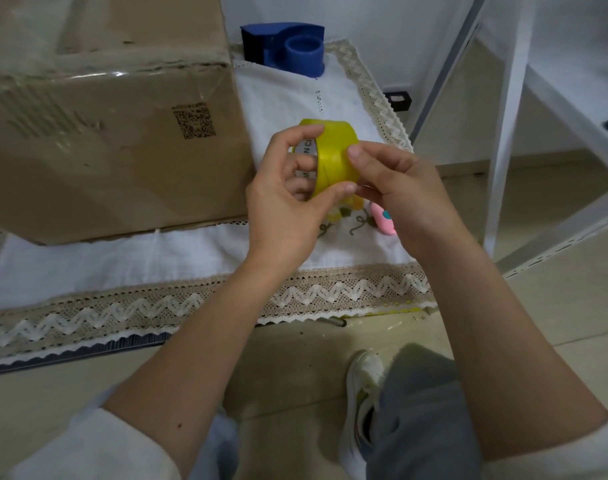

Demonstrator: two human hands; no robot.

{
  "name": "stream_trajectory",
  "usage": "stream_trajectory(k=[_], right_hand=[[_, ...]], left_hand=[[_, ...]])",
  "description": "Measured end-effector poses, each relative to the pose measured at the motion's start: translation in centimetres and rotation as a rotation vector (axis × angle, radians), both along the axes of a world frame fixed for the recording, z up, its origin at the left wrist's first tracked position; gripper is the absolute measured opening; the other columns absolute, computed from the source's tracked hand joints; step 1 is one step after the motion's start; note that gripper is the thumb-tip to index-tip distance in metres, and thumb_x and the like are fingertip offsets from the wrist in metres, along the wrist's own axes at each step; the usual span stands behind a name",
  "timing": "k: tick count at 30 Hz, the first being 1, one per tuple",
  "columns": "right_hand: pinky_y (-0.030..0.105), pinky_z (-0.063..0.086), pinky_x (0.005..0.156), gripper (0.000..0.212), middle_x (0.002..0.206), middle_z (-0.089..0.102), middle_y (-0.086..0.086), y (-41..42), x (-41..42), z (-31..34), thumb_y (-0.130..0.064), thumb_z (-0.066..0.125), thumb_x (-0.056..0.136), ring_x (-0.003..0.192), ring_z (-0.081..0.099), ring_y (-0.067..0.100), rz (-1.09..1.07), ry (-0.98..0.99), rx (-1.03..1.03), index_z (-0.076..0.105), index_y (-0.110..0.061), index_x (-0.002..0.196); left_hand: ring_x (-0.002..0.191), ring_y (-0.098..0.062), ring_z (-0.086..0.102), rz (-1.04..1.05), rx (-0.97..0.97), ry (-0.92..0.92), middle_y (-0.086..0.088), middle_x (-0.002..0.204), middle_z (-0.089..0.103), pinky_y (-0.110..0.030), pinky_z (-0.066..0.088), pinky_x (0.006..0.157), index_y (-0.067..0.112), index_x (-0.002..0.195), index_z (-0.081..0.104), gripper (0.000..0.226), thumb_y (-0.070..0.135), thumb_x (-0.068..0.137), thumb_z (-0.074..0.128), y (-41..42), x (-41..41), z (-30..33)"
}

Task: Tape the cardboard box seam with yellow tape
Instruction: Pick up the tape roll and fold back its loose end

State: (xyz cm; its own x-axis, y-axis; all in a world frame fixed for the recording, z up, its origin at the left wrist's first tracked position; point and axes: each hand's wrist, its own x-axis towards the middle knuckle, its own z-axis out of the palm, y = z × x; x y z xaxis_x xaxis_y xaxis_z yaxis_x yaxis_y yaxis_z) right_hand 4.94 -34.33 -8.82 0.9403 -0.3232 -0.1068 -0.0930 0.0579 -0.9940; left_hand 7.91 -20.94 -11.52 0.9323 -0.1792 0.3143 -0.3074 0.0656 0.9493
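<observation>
A roll of yellow tape (335,152) is held in the air above a low table, right of a large cardboard box (98,133). My left hand (285,202) grips the roll, with fingers through its white core and the thumb under its rim. My right hand (396,181) touches the roll's outer face with the thumb and fingertips pressed on the tape surface. The box stands on the white cloth and has a printed QR code on its near side and clear film along its top edge.
A blue tape dispenser (288,46) stands at the back of the lace-edged white cloth (157,258). A small pink object (384,218) lies under my right hand. White metal shelf frames (507,133) rise at the right. My shoe and grey trouser leg (392,403) are on the floor below.
</observation>
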Motion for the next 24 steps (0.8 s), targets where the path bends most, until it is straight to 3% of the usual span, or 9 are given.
stream_trajectory(k=[6,12,15,18,24], right_hand=[[0.03,0.052,0.095,0.031,0.117,0.072,0.012,-0.41,-0.01,0.03,-0.011,0.062,0.095,0.107,0.068,0.02,0.108,0.002,0.014,0.065,-0.008,0.126],[0.026,0.052,0.087,0.029,0.103,0.073,0.002,-0.71,0.13,-0.06,-0.005,0.057,0.096,0.09,0.067,0.012,0.064,-0.012,0.121,0.064,-0.009,0.125],[0.02,0.056,0.083,0.032,0.105,0.072,0.003,-0.76,0.28,0.03,-0.001,0.054,0.097,0.087,0.069,0.008,0.098,-0.035,0.147,0.061,-0.007,0.128],[0.018,0.056,0.08,0.034,0.108,0.071,0.004,-0.61,0.36,0.04,0.0,0.053,0.097,0.088,0.07,0.007,0.101,-0.029,0.139,0.061,-0.006,0.13],[0.02,0.055,0.079,0.029,0.093,0.065,-0.01,0.01,0.37,-0.17,-0.011,0.06,0.096,0.083,0.065,0.002,-0.043,-0.052,-0.087,0.064,-0.025,0.122]], left_hand=[[0.075,-0.011,0.074,-0.005,-0.043,0.032,-0.011,0.103,0.068,-0.02,0.058,0.065,0.012,0.123,0.057,0.059,0.003,0.072,0.085,-0.05,0.03,0.21],[0.091,-0.014,0.072,-0.082,0.073,0.039,-0.002,0.115,0.064,-0.033,0.06,0.086,0.023,0.147,0.034,0.093,0.001,0.071,0.085,0.24,0.18,-0.26],[0.086,-0.016,0.073,-0.027,0.059,0.039,-0.004,0.107,0.066,-0.04,0.06,0.084,0.025,0.144,0.038,0.086,-0.002,0.075,0.081,0.25,0.23,-0.46],[0.082,-0.015,0.073,-0.009,0.046,0.009,-0.005,0.103,0.069,-0.03,0.06,0.079,0.022,0.142,0.041,0.081,-0.004,0.075,0.08,0.3,0.38,-0.38],[0.082,-0.015,0.073,-0.016,0.011,0.023,0.0,0.1,0.072,-0.031,0.06,0.08,0.017,0.141,0.042,0.077,-0.004,0.077,0.079,0.25,0.27,-0.19]])
